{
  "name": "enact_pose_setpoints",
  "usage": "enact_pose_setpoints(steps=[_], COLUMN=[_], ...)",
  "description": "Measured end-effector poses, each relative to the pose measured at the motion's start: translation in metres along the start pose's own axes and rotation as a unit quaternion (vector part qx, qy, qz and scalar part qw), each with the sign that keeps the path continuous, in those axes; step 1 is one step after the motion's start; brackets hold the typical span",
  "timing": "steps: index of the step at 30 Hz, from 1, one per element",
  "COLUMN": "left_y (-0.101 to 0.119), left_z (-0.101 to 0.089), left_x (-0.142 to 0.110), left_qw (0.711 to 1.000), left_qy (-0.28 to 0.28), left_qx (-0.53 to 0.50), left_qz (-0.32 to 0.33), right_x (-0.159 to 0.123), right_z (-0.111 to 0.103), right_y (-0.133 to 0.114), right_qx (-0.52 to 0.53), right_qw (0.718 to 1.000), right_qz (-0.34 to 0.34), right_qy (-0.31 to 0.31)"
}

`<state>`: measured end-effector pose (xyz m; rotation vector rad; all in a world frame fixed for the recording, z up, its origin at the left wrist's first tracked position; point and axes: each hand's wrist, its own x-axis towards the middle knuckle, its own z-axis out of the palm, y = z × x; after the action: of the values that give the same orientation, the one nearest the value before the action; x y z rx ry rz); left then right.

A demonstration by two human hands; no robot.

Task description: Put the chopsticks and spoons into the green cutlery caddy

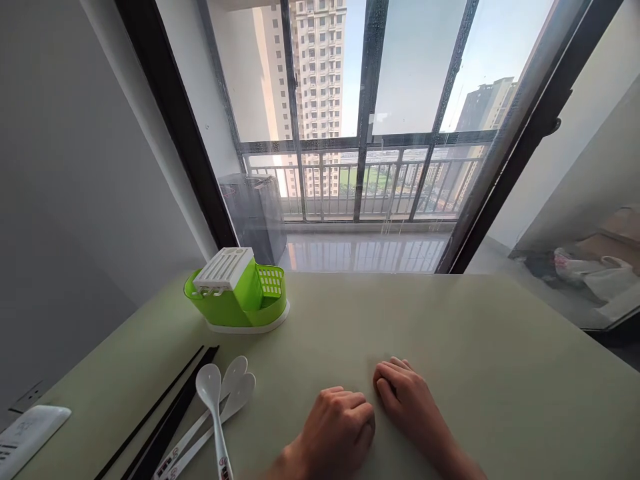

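My left hand rests on the pale green table, its fingers curled into a loose fist with nothing seen in it. Just to its right and a little farther off lies my right hand, also closed, fingers tucked under. Left of my hands, white spoons lie overlapping, bowls pointing away from me. Beside them is a bundle of black chopsticks, with one stick lying apart. At the back left stands a green utensil holder with a white slotted top, a basket side and a white base.
A white object with dark markings lies at the table's left edge. A wall runs along the left. Behind the table is a dark-framed glass door onto a balcony. Bags lie on the floor at right.
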<state>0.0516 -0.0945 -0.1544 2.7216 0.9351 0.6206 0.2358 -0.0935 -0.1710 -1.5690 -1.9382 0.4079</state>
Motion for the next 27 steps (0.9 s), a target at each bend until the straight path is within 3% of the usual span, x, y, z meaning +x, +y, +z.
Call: enact_pose_setpoints(steps=[27], left_y=[0.0013], left_z=[-0.0023], left_x=[0.0011], left_qw=[1.0], left_qy=[-0.006], left_qx=[-0.012], left_qz=[-0.007], right_x=[-0.0008], right_z=[0.0008], right_y=[-0.0007], right_qx=[0.003], right_qw=[1.0], right_qz=[-0.001], right_qy=[0.006])
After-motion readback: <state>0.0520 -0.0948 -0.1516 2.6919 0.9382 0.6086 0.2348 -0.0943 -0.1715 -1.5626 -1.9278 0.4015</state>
